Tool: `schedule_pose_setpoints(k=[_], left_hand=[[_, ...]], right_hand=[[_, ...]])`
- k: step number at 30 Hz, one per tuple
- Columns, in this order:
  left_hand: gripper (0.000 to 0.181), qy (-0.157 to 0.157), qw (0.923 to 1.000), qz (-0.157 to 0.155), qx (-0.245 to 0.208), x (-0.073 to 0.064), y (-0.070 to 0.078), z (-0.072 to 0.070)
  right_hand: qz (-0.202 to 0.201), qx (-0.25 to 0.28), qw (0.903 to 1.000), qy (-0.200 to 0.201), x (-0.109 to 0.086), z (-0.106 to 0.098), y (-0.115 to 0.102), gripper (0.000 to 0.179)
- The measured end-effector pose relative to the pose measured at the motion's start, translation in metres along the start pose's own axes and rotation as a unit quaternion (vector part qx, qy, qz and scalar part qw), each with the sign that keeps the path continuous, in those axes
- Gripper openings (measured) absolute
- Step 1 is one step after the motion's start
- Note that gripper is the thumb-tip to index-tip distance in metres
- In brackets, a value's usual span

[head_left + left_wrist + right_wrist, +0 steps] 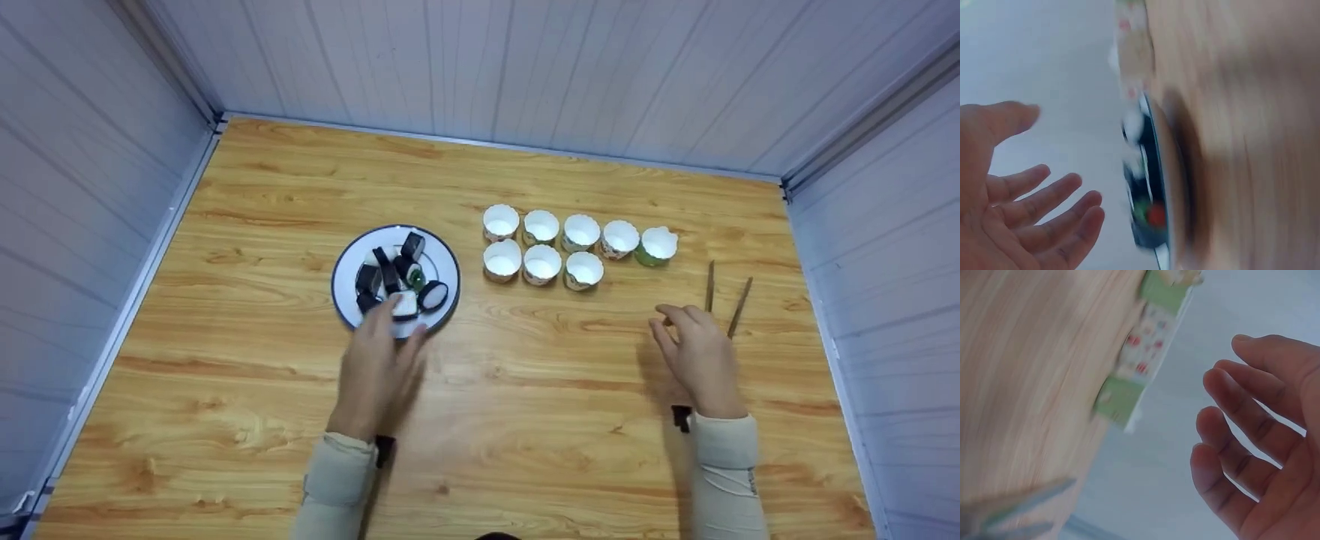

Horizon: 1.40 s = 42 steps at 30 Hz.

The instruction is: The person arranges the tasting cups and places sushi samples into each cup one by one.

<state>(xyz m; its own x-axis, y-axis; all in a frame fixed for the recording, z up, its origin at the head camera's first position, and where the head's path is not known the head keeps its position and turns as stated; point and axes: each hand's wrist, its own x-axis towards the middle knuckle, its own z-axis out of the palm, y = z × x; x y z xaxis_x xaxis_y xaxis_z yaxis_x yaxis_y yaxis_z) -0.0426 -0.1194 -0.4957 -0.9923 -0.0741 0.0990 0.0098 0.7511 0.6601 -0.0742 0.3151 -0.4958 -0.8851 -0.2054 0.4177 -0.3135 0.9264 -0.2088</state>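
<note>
My left hand [367, 371] hovers over the near edge of a white plate [444, 259] with a blue rim. On the plate lie several sushi pieces [433, 295], dark-wrapped with white rice; one is partly behind the fingers. In the left wrist view the thumb and fingers stand spread with nothing between them, beside the blurred plate [1172, 185]. My right hand [699, 360] is held above the table, near two chopsticks [739, 306], its fingers loosely bent. The right wrist view shows that palm without any object in it.
Several paper baking cups [541, 264] stand in two rows right of the plate, the rightmost one green [654, 251]. Pale panel walls [465, 67] border the wooden table [510, 450] at the back and both sides.
</note>
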Motion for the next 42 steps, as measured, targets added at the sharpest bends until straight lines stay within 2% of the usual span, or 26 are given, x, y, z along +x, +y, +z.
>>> schedule_pose_setpoints(k=[3,5,7,9,13,17,20,22,27,31,35,42], left_hand=[[0.057,0.007,0.9991,-0.04,0.011,0.011,-0.022,-0.009],[0.056,0.003,0.9969,-0.076,0.018,0.018,-0.036,-0.013],[0.055,0.003,0.9943,-0.104,0.023,0.024,-0.05,-0.016],[0.055,-0.005,0.9913,-0.13,0.022,0.028,-0.061,-0.017],[0.055,-0.023,0.9852,-0.169,0.017,0.033,-0.073,-0.018],[0.053,-0.042,0.9816,-0.185,0.017,0.037,-0.075,-0.02],[0.049,-0.043,0.9846,-0.168,0.02,0.04,-0.074,-0.02],[0.046,-0.042,0.9865,-0.156,0.023,0.041,-0.074,-0.019],[0.044,-0.049,0.9863,-0.156,0.018,0.042,-0.074,-0.019],[0.045,-0.059,0.9851,-0.161,0.009,0.044,-0.075,-0.019],[0.044,-0.06,0.985,-0.162,0.002,0.046,-0.074,-0.019],[0.043,-0.063,0.9848,-0.162,0.003,0.047,-0.074,-0.019]], right_hand=[[0.079,-0.02,0.9954,-0.049,-0.003,-0.004,0.016,0.038],[0.138,-0.028,0.9848,-0.101,-0.005,-0.005,0.026,0.05],[0.189,-0.038,0.9693,-0.153,-0.007,-0.005,0.036,0.063],[0.222,-0.045,0.9551,-0.191,-0.007,-0.003,0.045,0.072],[0.257,-0.053,0.9385,-0.225,-0.007,0.003,0.059,0.079],[0.304,-0.034,0.9188,-0.25,-0.005,0.006,0.069,0.086],[0.335,-0.022,0.9048,-0.262,-0.003,0.005,0.073,0.092],[0.348,-0.016,0.8993,-0.265,-0.004,0.004,0.074,0.092],[0.359,-0.003,0.8965,-0.259,-0.007,0.005,0.076,0.078],[0.355,0.008,0.9025,-0.244,-0.009,0.006,0.077,0.063],[0.347,0.016,0.9103,-0.225,-0.012,0.007,0.078,0.058],[0.367,0.04,0.9095,-0.191,-0.01,0.005,0.073,0.053]])
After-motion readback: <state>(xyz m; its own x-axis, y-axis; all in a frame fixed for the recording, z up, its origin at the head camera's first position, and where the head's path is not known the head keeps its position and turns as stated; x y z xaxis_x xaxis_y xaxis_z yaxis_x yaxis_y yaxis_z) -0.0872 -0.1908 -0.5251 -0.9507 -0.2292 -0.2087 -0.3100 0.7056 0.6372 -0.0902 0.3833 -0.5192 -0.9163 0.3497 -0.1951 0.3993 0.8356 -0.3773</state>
